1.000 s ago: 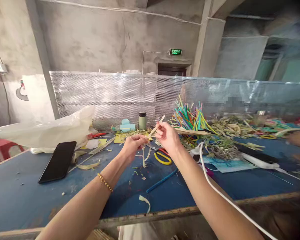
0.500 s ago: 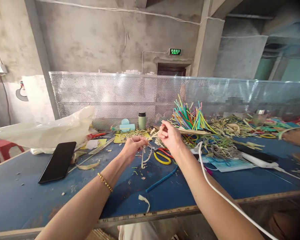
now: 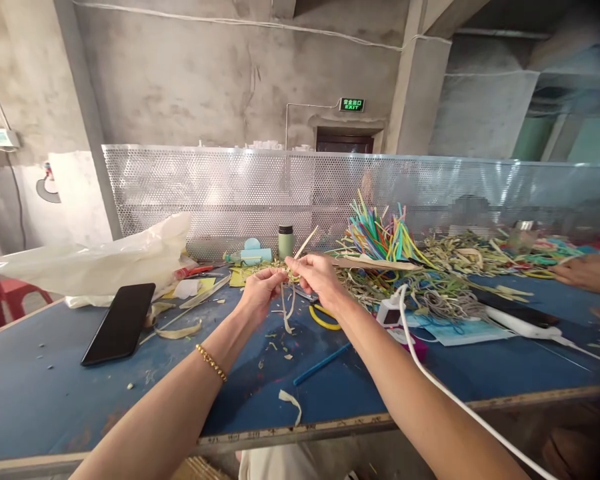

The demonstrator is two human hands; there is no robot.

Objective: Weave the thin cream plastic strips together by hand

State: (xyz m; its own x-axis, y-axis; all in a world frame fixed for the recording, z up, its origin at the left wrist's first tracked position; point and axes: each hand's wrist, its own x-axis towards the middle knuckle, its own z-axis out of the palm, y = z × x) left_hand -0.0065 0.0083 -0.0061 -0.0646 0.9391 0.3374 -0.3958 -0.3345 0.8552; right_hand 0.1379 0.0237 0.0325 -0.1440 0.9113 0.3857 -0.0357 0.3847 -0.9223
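Observation:
My left hand (image 3: 261, 293), with a gold bead bracelet (image 3: 211, 363) on the wrist, pinches a pale dried plant strip (image 3: 307, 244). My right hand (image 3: 319, 276) is closed on the same strip close beside the left fingertips. One end of the strip slants up past the right thumb; thin pale ends (image 3: 287, 317) hang below the hands. Fingers hide the spot where the pieces meet. Just under my right hand lie scissors with a yellow handle (image 3: 325, 319), partly covered. A blue pipe-cleaner-like stick (image 3: 323, 364) rests on the blue table (image 3: 180, 400) nearer to me.
A black phone (image 3: 119, 324) and a plastic bag (image 3: 105, 257) lie left. Behind stand a green bottle (image 3: 285, 241) and a bundle of coloured sticks (image 3: 380, 233). At right are a white cable (image 3: 415, 353), a face mask (image 3: 467, 330) and another person's hand (image 3: 587, 272).
My right hand has moved down and left, in against my left hand. The strip's end, earlier stretched between the hands, now points up. At far right, the other person's hand has come further into view.

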